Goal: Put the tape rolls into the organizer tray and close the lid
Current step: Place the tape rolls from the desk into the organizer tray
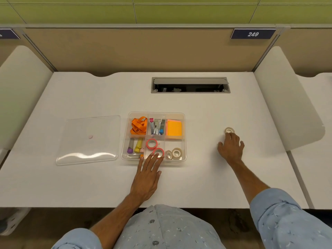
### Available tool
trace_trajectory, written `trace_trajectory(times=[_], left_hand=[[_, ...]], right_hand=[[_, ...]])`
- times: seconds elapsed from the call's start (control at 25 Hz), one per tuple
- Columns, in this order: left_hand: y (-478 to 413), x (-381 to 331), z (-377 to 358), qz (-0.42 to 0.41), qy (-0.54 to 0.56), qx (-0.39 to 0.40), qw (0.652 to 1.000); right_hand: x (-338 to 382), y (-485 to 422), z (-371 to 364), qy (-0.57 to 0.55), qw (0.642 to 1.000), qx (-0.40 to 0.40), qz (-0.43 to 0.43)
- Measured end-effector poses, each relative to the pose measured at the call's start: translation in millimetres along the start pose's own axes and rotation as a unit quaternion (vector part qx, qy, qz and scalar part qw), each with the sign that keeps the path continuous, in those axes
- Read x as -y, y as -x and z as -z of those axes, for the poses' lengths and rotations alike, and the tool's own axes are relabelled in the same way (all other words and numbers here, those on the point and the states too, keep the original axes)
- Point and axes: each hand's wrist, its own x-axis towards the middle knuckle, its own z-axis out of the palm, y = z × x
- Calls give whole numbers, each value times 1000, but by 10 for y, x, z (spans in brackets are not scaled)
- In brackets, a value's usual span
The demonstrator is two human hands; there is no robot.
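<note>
Loading nears its end: the left hand (146, 178), fingers spread flat, rests on a pink-rimmed tape roll (158, 152) inside the organizer tray (184, 139), while the right hand (231, 148), open, touches the last white tape roll (229, 130), well right of the tray, which it must probably grasp and carry over before the lid (88, 140), left of the tray, goes on.

Workstation 249: white table in a partitioned cubicle row.

White table (197, 177), surface clean. Tan partition panel (125, 49) along the rear edge, carrying a dark blue number plate (253, 34) reading 249. White rounded side dividers left (19, 90) and right (287, 105). Recessed grey cable hatch (190, 85), flap raised, contents indistinct. Green panelled wall (161, 9) behind. Floor below appears brown. Lighting even.
</note>
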Motion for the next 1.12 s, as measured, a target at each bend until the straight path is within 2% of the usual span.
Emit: trace_trajectory(times=[0.2, 0.44, 0.6, 0.76, 0.92, 1.12], left_hand=[[11, -33, 11, 0, 8, -11, 1000], [21, -35, 28, 0, 12, -9, 1000], [29, -18, 34, -8, 17, -13, 1000], [20, -4, 24, -6, 19, -6, 1000], [23, 42, 26, -14, 13, 0, 1000], [6, 91, 50, -31, -22, 15, 999]], right_hand=[[63, 235, -91, -6, 998, -51, 30], [179, 398, -173, -29, 998, -5, 51], [382, 509, -169, -93, 994, -32, 49], [638, 561, -105, -176, 971, -66, 148], [960, 624, -110, -133, 956, -41, 259], [1193, 661, -227, -34, 961, 10, 275]])
